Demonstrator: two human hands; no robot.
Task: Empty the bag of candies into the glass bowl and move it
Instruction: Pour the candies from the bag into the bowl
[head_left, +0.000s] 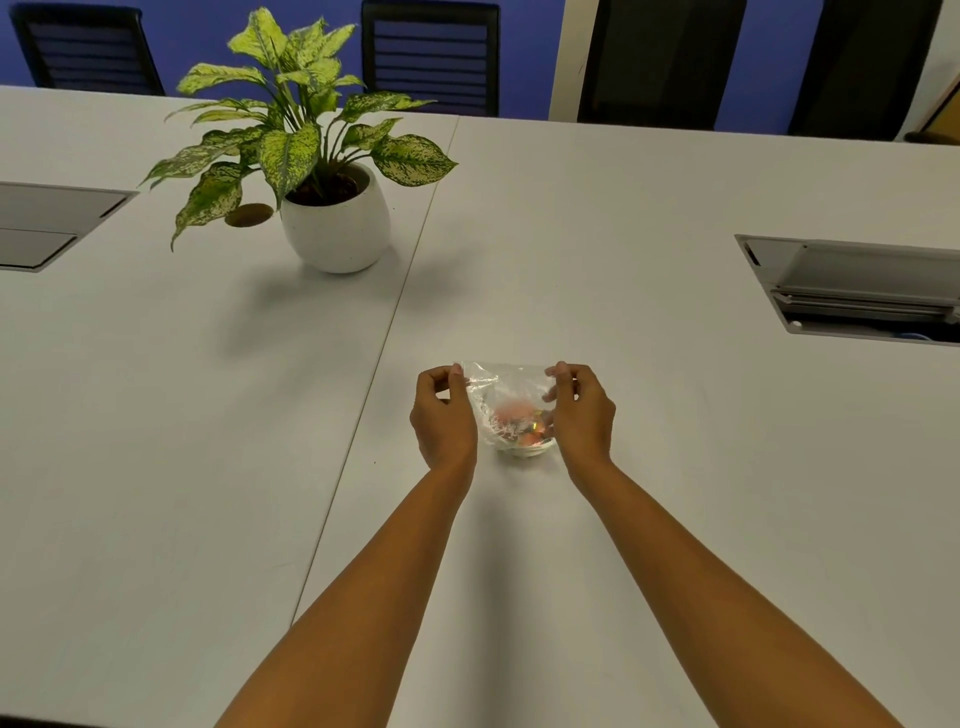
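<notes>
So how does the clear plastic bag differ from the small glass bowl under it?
The clear plastic bag is crumpled, soft and held up at its top corners by the left hand and right hand; the small glass bowl is rigid, round and rests on the white table. The bag hangs above, the bowl beneath. Both are transparent, showing candies.

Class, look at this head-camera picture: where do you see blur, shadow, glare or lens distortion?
Head view: the candies and clear bag are smeared by blur, so the glass bowl is hard to make out; soft shadows fall beside the potted plant and under both arms; the white table shows even light, no harsh glare; its far edge bows from the wide-angle lens.
</notes>
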